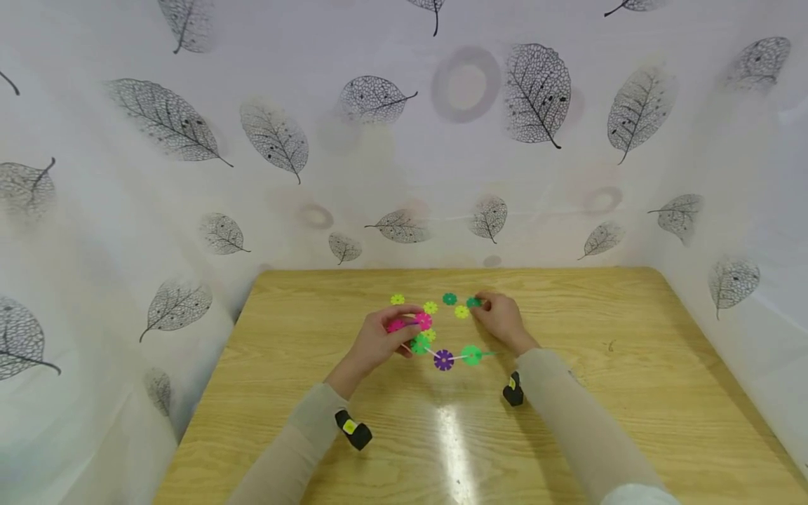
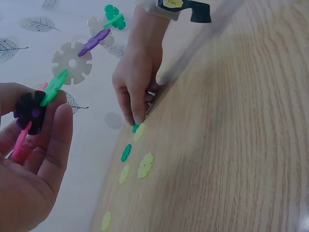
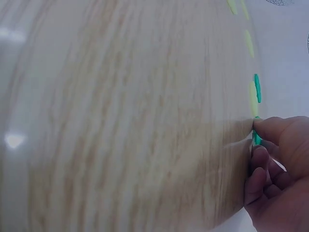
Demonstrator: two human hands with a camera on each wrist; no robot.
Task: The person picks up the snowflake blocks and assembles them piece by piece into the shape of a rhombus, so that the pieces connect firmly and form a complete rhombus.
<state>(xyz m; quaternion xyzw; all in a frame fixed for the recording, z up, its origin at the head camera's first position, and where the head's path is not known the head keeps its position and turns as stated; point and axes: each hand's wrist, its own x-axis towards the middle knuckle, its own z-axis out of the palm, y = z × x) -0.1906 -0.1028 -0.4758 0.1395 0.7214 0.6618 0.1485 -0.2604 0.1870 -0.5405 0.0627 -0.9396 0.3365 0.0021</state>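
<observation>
My left hand (image 1: 377,342) holds one end of a chain of slotted flower-shaped plastic discs. In the left wrist view a black disc (image 2: 31,112), a pink disc (image 2: 21,141) and a light green disc (image 2: 55,87) lie among its fingers. Farther along, the chain runs through a white disc (image 2: 72,63) and a purple disc (image 1: 444,360) to another light green disc (image 1: 471,355). At the far part of the table, my right hand (image 1: 503,321) pinches a dark green disc (image 1: 475,302) between thumb and fingertips, right at the tabletop.
Several loose discs lie near the table's far side, among them a dark green one (image 1: 449,299) and yellow ones, the nearest a yellow disc (image 1: 461,311) by my right hand. Behind the wooden table (image 1: 265,407) hangs a white leaf-patterned curtain (image 1: 404,168).
</observation>
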